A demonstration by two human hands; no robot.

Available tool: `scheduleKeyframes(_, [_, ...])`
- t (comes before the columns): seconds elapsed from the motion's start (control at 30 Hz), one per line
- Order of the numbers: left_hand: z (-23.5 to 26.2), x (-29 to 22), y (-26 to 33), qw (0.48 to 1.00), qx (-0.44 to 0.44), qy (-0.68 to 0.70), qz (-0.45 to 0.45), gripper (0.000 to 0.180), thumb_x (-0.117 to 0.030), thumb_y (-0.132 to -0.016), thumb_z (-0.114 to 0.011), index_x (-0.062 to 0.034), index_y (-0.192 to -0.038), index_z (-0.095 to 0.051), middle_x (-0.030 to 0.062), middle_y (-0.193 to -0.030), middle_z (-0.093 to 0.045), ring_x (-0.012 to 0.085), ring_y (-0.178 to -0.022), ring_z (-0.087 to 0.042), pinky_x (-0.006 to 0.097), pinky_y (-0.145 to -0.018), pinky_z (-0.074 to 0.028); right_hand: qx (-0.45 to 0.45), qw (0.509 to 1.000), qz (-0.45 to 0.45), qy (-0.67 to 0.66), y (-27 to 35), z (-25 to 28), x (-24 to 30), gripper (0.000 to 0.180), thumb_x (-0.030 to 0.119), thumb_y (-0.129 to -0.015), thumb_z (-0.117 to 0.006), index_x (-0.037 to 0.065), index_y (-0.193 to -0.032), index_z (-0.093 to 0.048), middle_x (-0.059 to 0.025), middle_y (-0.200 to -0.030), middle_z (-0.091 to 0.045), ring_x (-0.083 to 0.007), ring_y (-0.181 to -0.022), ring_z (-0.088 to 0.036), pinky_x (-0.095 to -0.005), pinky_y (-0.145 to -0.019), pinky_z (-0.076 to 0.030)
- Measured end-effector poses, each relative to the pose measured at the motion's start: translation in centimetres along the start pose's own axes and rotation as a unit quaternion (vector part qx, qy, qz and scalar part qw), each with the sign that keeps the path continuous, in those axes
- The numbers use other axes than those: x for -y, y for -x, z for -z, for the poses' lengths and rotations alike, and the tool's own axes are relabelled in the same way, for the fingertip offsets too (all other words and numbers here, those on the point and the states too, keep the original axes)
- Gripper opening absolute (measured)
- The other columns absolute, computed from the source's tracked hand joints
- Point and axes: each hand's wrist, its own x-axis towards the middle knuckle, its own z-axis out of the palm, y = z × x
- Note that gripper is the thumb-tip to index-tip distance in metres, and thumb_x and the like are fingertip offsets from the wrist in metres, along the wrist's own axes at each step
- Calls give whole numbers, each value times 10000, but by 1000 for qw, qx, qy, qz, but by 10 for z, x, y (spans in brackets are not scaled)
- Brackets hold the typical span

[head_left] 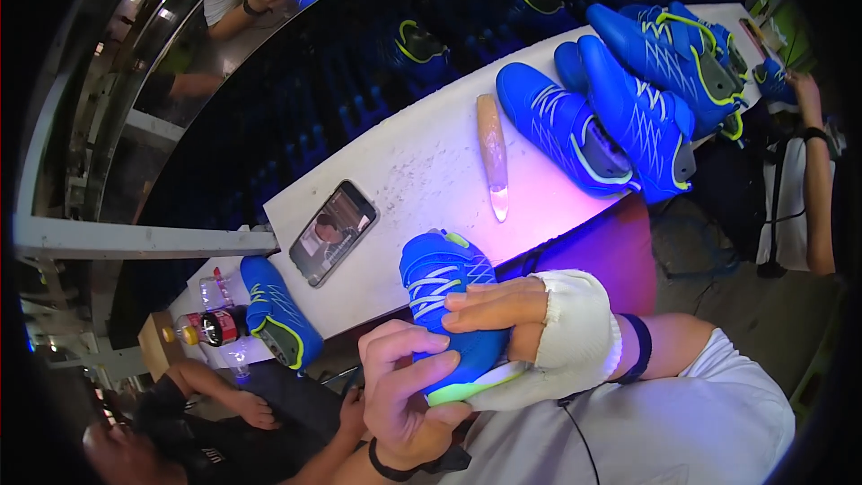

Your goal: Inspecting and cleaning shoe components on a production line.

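A blue sports shoe (439, 280) with white criss-cross laces and a lime-green sole edge is held in front of me, tilted, over the near edge of the white table (404, 157). My left hand (406, 391) grips its lower left side, thumb and fingers pressed to the upper and sole. My right hand (530, 332), in a white fingerless glove, lies closed across the shoe's right side. Beyond it on the tabletop is a tan-handled tool (491, 148) with a pale, pointed tip in pinkish-violet light. The shoe's underside is mostly hidden by my hands.
Several blue shoes (557, 126) are piled at the table's right end. A phone (332, 232) lies left of centre. Past a white metal bar (144, 238) are another blue shoe (280, 310) and a dark bottle (220, 326). Co-workers sit at both sides; a dark shoe-filled area runs behind.
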Motion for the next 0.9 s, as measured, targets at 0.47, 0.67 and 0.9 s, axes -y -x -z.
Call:
scheduleKeyframes(0.47, [46,2,-16,988,117,-97,3,784,-449,-617,-1014,-1,-1144,-644,249,-1168,-788,497,-1194,-722,635,-1110,-519,-8,979,162,123,20,-32,-72,410,229,-749,-881,147,-1082,-656,-138,-1193,-653,-363,-1004,-680,-475,-827,-594])
scheduleKeyframes(0.67, [48,15,1,991,89,-99,-21,663,-253,-631,-1059,-29,-1103,-653,216,-1107,-805,482,-1132,-756,644,-1092,-540,-6,981,144,131,8,-28,-71,336,345,-739,-830,116,-906,-651,-122,-1041,-624,-326,-885,-635,-439,-687,-532])
scheduleKeyframes(0.9, [72,37,23,995,88,-46,28,564,-162,-731,-998,-32,-1126,-618,252,-1227,-768,474,-1208,-730,633,-1102,-527,-7,986,132,100,10,-48,-102,537,452,-756,-871,19,-868,-574,-227,-1280,-655,-456,-1181,-661,-575,-1027,-566])
